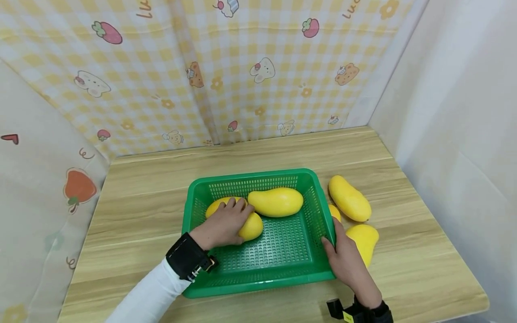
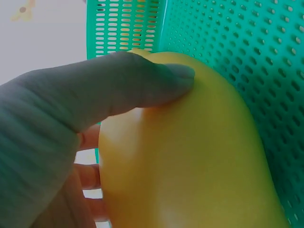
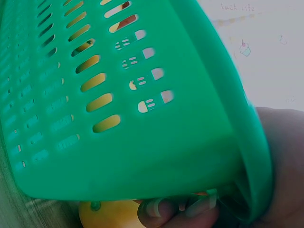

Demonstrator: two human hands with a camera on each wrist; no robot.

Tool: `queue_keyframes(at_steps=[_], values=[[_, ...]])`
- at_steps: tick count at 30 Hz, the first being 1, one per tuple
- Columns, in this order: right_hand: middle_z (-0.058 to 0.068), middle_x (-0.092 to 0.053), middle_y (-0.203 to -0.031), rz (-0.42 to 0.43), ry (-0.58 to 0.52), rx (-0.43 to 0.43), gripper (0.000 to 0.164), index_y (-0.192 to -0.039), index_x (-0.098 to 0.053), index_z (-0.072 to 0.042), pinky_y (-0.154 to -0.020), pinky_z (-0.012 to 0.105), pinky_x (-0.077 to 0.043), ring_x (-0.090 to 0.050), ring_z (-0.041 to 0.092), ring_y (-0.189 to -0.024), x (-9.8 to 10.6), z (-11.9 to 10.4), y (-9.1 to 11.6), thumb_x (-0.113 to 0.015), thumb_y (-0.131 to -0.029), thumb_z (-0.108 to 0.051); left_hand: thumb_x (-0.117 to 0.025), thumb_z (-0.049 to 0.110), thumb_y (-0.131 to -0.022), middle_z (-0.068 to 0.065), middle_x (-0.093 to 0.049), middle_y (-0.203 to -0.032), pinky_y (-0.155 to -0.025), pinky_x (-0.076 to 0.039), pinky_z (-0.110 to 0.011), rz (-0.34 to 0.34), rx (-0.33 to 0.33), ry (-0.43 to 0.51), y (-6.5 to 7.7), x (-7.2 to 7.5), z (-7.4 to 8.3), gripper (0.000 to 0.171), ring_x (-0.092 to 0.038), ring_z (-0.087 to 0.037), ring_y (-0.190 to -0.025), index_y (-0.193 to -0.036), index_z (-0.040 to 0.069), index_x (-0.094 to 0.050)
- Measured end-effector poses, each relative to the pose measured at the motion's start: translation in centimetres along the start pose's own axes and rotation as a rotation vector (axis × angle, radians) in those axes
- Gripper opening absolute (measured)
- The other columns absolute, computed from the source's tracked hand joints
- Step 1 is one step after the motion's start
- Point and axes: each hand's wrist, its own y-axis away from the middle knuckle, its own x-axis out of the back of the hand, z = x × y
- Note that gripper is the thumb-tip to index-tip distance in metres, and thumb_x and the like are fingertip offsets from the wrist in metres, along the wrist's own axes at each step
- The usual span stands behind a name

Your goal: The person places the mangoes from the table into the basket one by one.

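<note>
A green plastic basket with slotted walls stands on the wooden table, holding yellow mangoes. My left hand reaches into it and grips a mango; the left wrist view shows the thumb across that mango and fingertips along its far side. Beyond the hand lies a second mango, partly covered by the fingers. Another mango rests near the basket's back wall. My right hand holds the basket's right rim, thumb inside and fingers outside; its fingertips show below the basket wall.
To the right of the basket lie a whole mango, a mango partly behind my right hand, and one mostly hidden by the basket. A checked curtain hangs behind the table, with white cloth at the right.
</note>
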Motion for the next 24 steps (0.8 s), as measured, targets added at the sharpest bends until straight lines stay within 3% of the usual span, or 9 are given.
queue_keyframes(at_steps=[16, 24], values=[[0.025, -0.056, -0.118, -0.02, -0.012, -0.029, 0.056, -0.146, -0.023, 0.001, -0.075, 0.043, -0.051, -0.059, 0.03, -0.094, 0.0, -0.1, -0.1, -0.051, -0.098, -0.008, -0.082, 0.035, -0.073, -0.012, -0.048, -0.115, -0.076, -0.036, -0.044, -0.059, 0.04, 0.028, -0.4, -1.0, -0.2, 0.069, -0.042, -0.029, -0.099, -0.129, 0.007, -0.053], [0.025, -0.057, -0.117, -0.018, -0.011, -0.03, 0.056, -0.146, -0.022, 0.002, -0.074, 0.043, -0.051, -0.059, 0.03, -0.093, 0.1, -0.2, -0.1, -0.051, -0.098, -0.007, -0.079, 0.048, -0.073, -0.008, -0.045, -0.106, -0.076, -0.034, -0.038, -0.055, 0.099, 0.068, -0.4, -1.0, -0.6, 0.073, -0.037, -0.026, -0.097, -0.128, 0.006, -0.058]])
